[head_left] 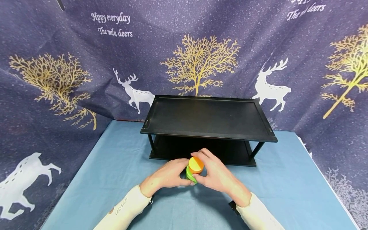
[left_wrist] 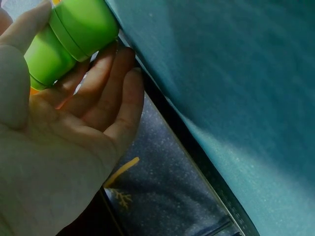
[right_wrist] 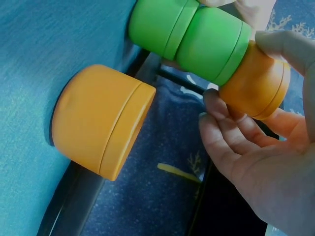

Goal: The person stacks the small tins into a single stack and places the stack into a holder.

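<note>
A black rack (head_left: 210, 118) stands behind stacked cups (head_left: 196, 165).

My R hand (right_wrist: 266, 164) has thumb + fingers round an orange cup (right_wrist: 256, 81), which sits end to end w/ two green cups (right_wrist: 211, 44). Bit of my L hand (right_wrist: 253, 11) shows up top, by the green cups. 2nd orange cup (right_wrist: 98, 118) sits apart on blue cloth (right_wrist: 29, 59), nr cam.

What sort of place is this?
Probably an indoor tabletop setup, perhaps staged for recording: a blue tabletop, a two-tier black shelf standing on it, and a deer-print cloth forming a backdrop behind and at both sides.
</note>
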A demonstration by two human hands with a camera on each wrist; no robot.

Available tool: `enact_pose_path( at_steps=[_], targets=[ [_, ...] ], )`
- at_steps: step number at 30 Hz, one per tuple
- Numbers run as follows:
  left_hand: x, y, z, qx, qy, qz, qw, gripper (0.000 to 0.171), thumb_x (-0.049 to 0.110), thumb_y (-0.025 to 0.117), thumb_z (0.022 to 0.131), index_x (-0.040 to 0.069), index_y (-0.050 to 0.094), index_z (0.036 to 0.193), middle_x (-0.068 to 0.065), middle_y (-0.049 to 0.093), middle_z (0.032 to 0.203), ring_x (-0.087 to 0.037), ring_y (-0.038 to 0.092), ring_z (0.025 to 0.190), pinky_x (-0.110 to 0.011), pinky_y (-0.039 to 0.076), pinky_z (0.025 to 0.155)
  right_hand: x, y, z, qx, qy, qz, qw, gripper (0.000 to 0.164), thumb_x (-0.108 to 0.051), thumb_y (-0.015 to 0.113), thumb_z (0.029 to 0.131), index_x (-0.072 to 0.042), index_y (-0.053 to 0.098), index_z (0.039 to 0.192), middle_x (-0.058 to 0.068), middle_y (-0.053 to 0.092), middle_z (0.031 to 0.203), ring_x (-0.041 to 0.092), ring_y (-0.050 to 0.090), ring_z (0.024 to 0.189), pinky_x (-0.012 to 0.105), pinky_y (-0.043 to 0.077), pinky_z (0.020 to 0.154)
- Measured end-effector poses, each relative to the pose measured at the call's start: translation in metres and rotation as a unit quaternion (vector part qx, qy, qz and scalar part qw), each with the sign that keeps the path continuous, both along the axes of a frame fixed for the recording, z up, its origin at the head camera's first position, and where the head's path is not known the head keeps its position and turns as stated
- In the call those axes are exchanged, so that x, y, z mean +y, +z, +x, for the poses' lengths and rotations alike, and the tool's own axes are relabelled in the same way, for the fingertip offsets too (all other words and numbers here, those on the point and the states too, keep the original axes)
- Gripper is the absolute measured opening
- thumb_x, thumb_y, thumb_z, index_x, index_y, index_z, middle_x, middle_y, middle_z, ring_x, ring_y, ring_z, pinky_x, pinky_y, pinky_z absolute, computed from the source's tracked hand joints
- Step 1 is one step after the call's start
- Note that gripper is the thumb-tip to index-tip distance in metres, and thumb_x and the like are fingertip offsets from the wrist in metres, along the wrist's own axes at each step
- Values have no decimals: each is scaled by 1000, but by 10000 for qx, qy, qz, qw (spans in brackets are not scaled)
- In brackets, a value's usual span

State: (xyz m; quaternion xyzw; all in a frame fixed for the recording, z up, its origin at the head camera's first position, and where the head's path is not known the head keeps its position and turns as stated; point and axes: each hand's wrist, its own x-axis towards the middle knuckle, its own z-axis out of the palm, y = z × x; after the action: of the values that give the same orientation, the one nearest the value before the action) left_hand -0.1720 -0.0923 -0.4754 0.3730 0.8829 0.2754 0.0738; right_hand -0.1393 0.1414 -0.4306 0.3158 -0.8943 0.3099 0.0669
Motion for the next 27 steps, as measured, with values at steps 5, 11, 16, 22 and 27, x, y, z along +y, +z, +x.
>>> enact_pose_path(
  at_steps=[5,11,16,22,27],
  targets=[
    [0,0,0,35,3,-22,10000,51,50,85,89,28,65,130,15,65,114,-14,63,102,-30,54,96,0,1,0,38,-5,-2,10000,63,-23,91,84,-14,63,140,-4,59,127,10,59,105,30,57,95],
    [0,0,-1,4,11,-9,10000,51,51,84,89,28,65,130,15,65,115,-14,63,102,-30,54,96,0,1,1,65,26,-57,10000,63,-23,92,84,-14,63,139,-5,59,126,9,59,105,30,57,95],
    [0,0,-1,-28,41,-18,10000,51,51,84,89,28,65,129,15,65,114,-13,63,102,-30,54,96,-1,0,2,44,66,-100,9999,63,-23,92,83,-13,63,139,-5,59,126,9,59,106,30,57,96],
    [0,-1,0,-55,29,3,10000,50,50,84,89,27,66,129,15,65,113,-14,63,100,-30,55,95,-2,0,3,20,60,-119,9999,63,-24,92,83,-13,64,138,-6,59,126,9,60,106,30,57,95],
    [0,-1,0,-40,21,20,10000,49,50,84,89,27,66,128,16,65,112,-13,63,101,-31,54,96,-3,0,4,63,60,-129,9999,63,-24,92,83,-13,64,138,-5,60,126,9,60,105,30,58,95]
  ],
)
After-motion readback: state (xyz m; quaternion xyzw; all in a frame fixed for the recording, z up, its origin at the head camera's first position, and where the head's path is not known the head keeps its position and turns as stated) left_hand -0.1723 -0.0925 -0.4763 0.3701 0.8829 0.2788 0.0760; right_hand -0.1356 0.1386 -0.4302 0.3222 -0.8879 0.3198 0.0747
